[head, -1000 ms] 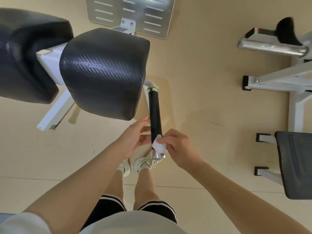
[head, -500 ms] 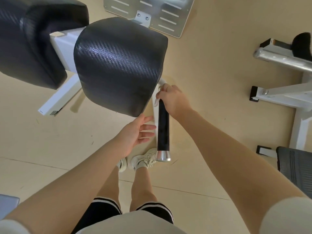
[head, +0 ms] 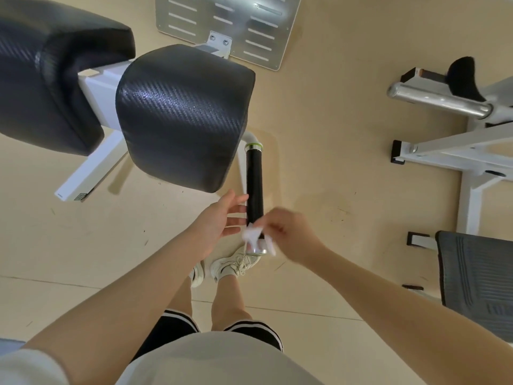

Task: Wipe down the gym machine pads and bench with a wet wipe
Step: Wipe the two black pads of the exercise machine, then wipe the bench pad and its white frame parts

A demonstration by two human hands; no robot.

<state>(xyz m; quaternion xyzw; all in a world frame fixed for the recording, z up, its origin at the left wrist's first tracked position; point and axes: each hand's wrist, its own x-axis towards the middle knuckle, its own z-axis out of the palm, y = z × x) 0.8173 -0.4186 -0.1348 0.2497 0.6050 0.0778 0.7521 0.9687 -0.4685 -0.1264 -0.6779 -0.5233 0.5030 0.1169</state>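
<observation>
Beside the handle (head: 254, 184), left hand (head: 219, 220) spread; right hand (head: 291, 234) pinches wipe (head: 252, 235).

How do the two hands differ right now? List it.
The left hand is open with straight fingers beside the black handle grip; the right hand pinches a white wet wipe. The left hand holds nothing; the right hand works the wipe at the grip's lower end. The left looks sharp; the right is motion-blurred. Both sit level, flanking the grip.

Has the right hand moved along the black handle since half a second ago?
Yes. The right hand slid from the handle's green-ringed top to its chrome end.
</observation>
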